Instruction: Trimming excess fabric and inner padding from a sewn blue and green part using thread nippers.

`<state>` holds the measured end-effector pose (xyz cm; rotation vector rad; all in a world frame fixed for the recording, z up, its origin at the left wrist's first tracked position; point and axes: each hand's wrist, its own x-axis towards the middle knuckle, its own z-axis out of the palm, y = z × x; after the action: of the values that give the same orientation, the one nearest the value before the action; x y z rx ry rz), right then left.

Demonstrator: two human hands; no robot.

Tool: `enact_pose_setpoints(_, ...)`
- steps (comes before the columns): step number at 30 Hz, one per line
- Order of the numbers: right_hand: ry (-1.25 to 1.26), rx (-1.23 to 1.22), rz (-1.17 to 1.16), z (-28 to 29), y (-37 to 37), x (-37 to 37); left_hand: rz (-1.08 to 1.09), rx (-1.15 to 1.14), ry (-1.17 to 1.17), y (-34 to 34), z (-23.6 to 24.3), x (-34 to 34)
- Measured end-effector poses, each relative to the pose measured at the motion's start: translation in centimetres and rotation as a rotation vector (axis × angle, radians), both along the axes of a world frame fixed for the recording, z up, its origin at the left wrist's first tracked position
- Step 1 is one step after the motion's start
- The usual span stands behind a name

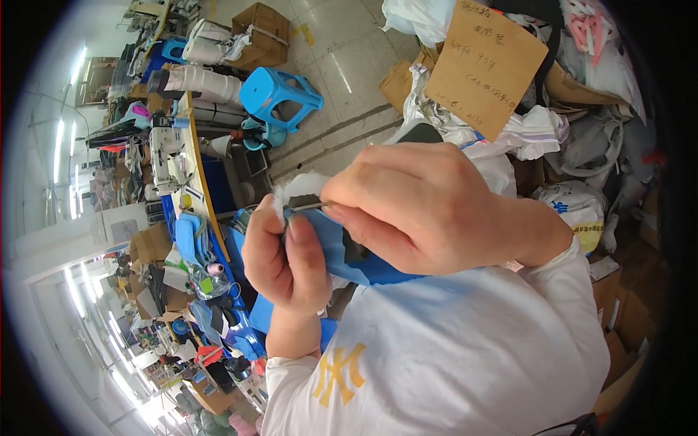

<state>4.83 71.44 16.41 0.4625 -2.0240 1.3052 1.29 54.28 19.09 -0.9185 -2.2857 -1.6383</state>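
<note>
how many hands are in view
2: the left hand, just left of the picture's middle, and the right hand, above and to its right. Background clutter could hide others.

Bunched light-and-dark-blue fabric piece [329, 236], folded, hanging slack toward lower right. Fluffy white fibrous material [308, 184], curved, just above it. Thin dark cord-like strip [311, 206] between them, roughly level; exact kind unclear.

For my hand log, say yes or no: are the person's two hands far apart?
No, the left hand and right hand are close together, both at the blue fabric.
</note>
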Motion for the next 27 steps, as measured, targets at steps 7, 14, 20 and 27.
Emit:
enact_pose_setpoints(7,-0.005,-0.213,0.095,-1.2,-0.8,-0.5,0.005,0.020,-0.077,-0.4,-0.3,0.0)
enact_pose_setpoints(14,0.006,-0.485,0.058,0.0,2.0,-0.1,-0.056,-0.023,-0.195,-1.6,-2.3,0.1)
enact_pose_setpoints(20,-0.080,-0.149,0.129,-0.5,0.9,0.7,0.017,0.048,-0.126,-0.8,-2.1,-0.1)
enact_pose_setpoints(27,-0.092,-0.095,0.093,-1.3,0.4,0.8,0.051,0.006,-0.057,-1.0,-2.1,-0.3)
